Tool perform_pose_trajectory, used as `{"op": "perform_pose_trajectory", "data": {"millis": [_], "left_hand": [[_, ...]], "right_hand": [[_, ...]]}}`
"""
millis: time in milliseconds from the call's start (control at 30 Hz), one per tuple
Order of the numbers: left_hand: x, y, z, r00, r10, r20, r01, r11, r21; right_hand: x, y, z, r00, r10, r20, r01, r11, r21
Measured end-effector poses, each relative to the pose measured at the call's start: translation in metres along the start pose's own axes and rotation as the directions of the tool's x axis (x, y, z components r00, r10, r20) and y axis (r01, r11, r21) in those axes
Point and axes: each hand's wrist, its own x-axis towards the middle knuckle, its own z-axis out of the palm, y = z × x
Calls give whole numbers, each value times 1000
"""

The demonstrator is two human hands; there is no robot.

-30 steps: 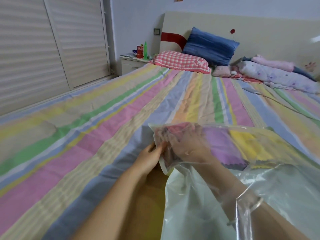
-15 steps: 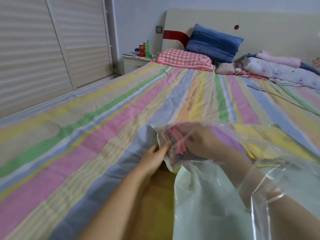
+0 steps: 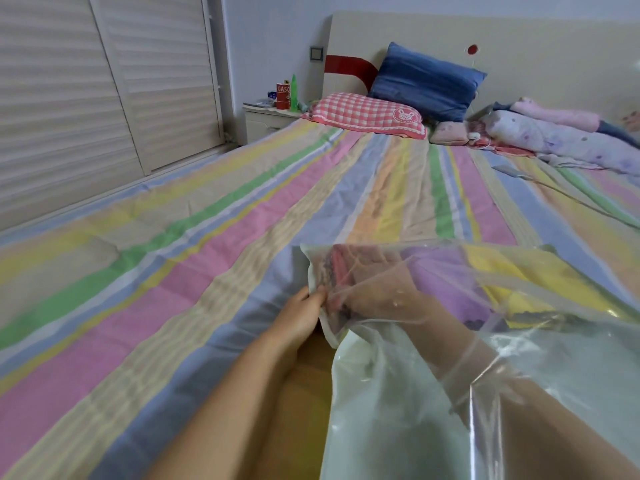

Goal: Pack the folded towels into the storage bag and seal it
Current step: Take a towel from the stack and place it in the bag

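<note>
Head view. Compared with the frame half a second earlier, we note little change. The left hand [image 3: 304,313] keeps its place at the left edge of the storage bag [image 3: 398,410]. The right hand [image 3: 377,292] remains inside the bag, now slightly nearer that left edge. The bag itself lies where it lay, on the striped sheet [image 3: 173,271].

Grip, left hand: thumb and fingertips close narrowly on the bag's film at its left edge and pinch it.

Grip, right hand: the forearm enters the bag from the near side, and the hand lies over the pink towel [image 3: 341,268] with the fingers bent toward the left edge. The film blurs the fingers, so we cannot tell whether they clamp the towel or only rest on it.

Location of the task items: the towels sit inside the bag, side by side along its far edge. The pink towel is at the left, the purple towel [image 3: 440,282] in the middle and the yellow towel [image 3: 512,289] at the right.

Count:
- Storage bag: one
- Towels distinguishable by colour: three
- Hands: two
- Pillows at the headboard: two, one blue pillow [image 3: 426,81] and one red checked pillow [image 3: 363,114]
- On the nightstand [image 3: 266,123]: one red can [image 3: 283,95] and one green bottle [image 3: 294,91]
</note>
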Motion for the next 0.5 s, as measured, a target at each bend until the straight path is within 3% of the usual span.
{"op": "perform_pose_trajectory", "data": {"millis": [33,67,267,367,500], "left_hand": [[1,0,0,1000,1,-5,-1,1000,10],[1,0,0,1000,7,-14,-7,1000,20],[-4,3,2,999,21,-31,-18,996,88],[-3,5,1,1000,8,2,-8,997,77],[-6,11,1,1000,-3,-20,4,998,65]], "right_hand": [[-2,-2,-1,989,-99,-108,88,991,-101],[-9,-5,-1,981,-152,-123,131,977,-167],[-22,7,17,943,-289,-164,253,944,-212],[-23,-1,18,973,-221,-62,201,951,-234],[-53,-14,4,995,-67,-77,45,967,-249]]}}
